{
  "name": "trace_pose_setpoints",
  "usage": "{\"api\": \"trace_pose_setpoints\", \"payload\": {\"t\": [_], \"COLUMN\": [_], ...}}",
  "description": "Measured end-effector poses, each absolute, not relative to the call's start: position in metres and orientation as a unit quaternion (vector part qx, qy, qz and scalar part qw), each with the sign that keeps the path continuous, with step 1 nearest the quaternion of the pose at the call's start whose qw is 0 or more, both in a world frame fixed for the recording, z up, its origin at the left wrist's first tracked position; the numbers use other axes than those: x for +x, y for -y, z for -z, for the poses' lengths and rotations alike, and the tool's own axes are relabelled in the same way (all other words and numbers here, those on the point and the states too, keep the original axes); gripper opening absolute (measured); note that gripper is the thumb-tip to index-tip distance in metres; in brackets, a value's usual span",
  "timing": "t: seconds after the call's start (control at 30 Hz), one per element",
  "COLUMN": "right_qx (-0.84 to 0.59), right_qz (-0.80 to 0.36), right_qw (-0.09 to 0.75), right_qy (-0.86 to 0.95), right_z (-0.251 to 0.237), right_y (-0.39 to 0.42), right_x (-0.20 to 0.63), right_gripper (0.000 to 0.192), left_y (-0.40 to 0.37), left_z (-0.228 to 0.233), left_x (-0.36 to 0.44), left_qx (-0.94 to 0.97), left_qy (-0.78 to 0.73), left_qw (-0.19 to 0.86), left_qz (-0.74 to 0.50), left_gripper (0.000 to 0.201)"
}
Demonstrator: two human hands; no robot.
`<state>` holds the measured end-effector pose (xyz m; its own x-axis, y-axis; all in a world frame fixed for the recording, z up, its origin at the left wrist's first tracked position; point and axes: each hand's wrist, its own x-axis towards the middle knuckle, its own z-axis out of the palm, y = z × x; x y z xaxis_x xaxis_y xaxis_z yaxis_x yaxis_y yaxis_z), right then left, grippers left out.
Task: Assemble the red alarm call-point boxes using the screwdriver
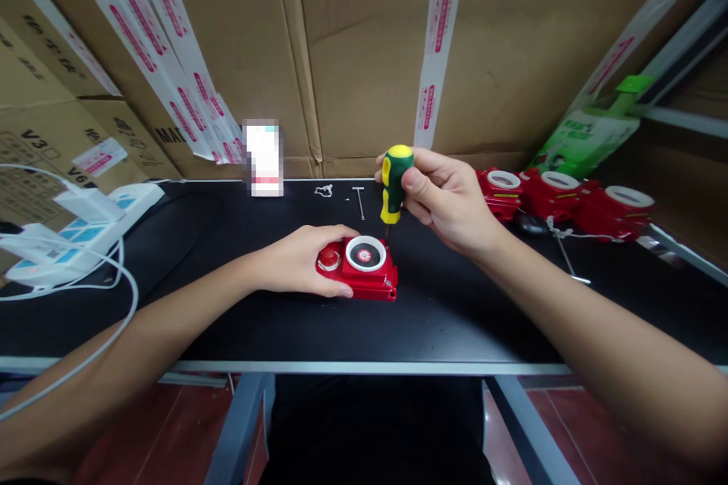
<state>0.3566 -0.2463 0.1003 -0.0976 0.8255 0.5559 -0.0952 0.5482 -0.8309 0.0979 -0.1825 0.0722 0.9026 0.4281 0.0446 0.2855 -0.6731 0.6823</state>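
**Two hands at one red unit, mid-table**

Two hands work over a black table (455,326). The left hand (299,261) lies flat along the left end of a red device (364,269), fingers curled over its far side and thumb along its near edge, holding it down on the table top. That device sits about midway across the table, well back from the front edge, and carries a white ring with a dark centre on top and a small round red button beside the hand.

The right hand (447,201) is closed around a screwdriver (394,183) with a green and yellow handle. The tool stands upright, its short shaft pointing down at the far right corner of the device (the tip itself is too small to make out).

Bare table lies in front of the device up to the metal front edge. To the right, near the back, a row of red units (560,197) stands close together, with a thin metal rod (569,261) lying in front of them. Behind the device lies a small T-shaped pin (359,201). At the left edge, white power strips (85,223) and their cables hang over the table's side. Cardboard boxes (364,45) wall in the back.
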Motion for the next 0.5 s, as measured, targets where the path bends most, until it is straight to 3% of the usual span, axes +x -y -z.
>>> {"api": "trace_pose_setpoints", "payload": {"t": [0.5], "right_qx": [-0.233], "right_qz": [-0.436], "right_qw": [0.585], "right_qy": [0.643], "right_z": [-0.1002], "right_y": [0.2442], "right_x": [0.3628], "right_gripper": [0.043], "left_y": [0.1818], "left_z": [-0.0734], "left_x": [0.098], "left_qx": [0.912], "left_qy": [-0.19], "left_qw": [0.352], "left_qz": [-0.088], "left_gripper": [0.077]}}
